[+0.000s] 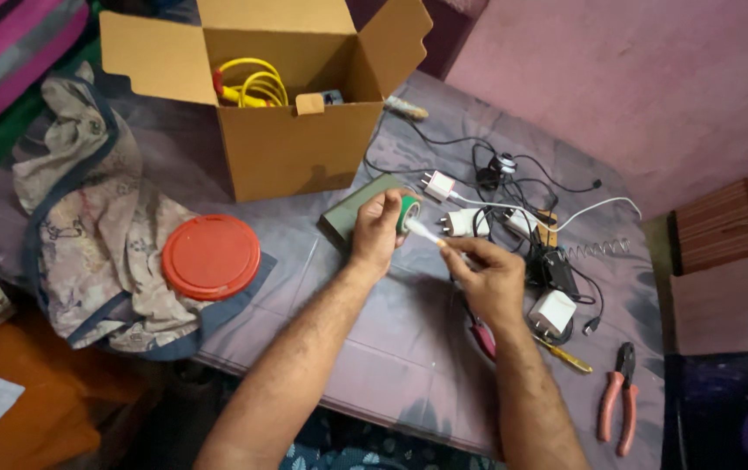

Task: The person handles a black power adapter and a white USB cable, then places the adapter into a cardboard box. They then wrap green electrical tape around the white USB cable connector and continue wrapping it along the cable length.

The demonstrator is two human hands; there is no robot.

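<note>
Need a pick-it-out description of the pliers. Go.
Start at the open cardboard box at the table's far side, then cross to the near right corner, past the tangle of chargers and cables. The pliers lie there alone, the only tool with salmon-red handles, jaws pointing away.

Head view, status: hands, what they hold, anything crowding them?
Left hand grips green tape roll. Right hand pinches white cable against the roll. Chargers and tangled wires close by right; pliers farther off.

A home room serving as a repair corner: pink wall, cloth-covered table, cardboard box, chargers, pliers.
</note>
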